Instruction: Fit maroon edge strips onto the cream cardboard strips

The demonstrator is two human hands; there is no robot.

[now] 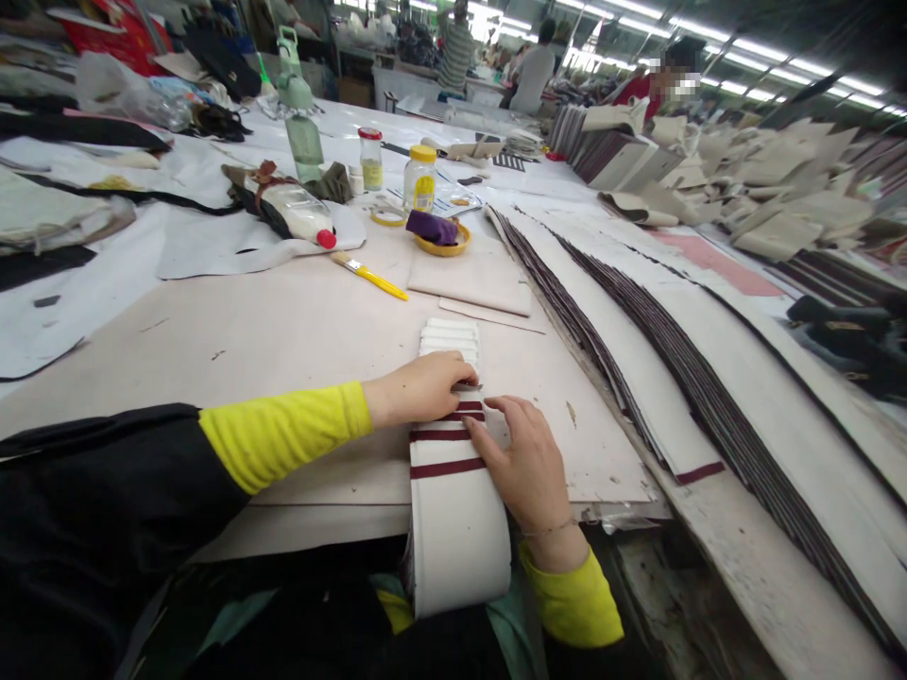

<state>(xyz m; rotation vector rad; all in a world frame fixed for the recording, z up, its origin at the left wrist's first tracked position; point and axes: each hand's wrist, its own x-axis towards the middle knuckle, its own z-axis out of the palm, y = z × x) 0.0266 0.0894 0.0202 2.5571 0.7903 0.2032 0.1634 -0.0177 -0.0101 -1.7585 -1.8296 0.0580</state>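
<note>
A stack of white strips (460, 557) with dark maroon ends lies fanned in steps on the worktable, its near part curving down over the front edge. My left hand (429, 385) reaches across from the left, its fingers bent and closed at the edge of an upper strip; what lies under the fingertips is partly hidden. On the right side of the stack rests my right hand (528, 458), fingers apart, the thumb touching the strips near the maroon bands. Beyond my hands, several white strip ends (449, 337) show in a stepped row.
A yellow-handled brush (372, 277) lies ahead, near a yellow dish (446, 244) with a purple cloth (431, 227). A yellow-lidded jar (419, 179) and a green bottle (303, 142) stand behind. Long fanned strips (638, 321) fill the right side. Other people work far back.
</note>
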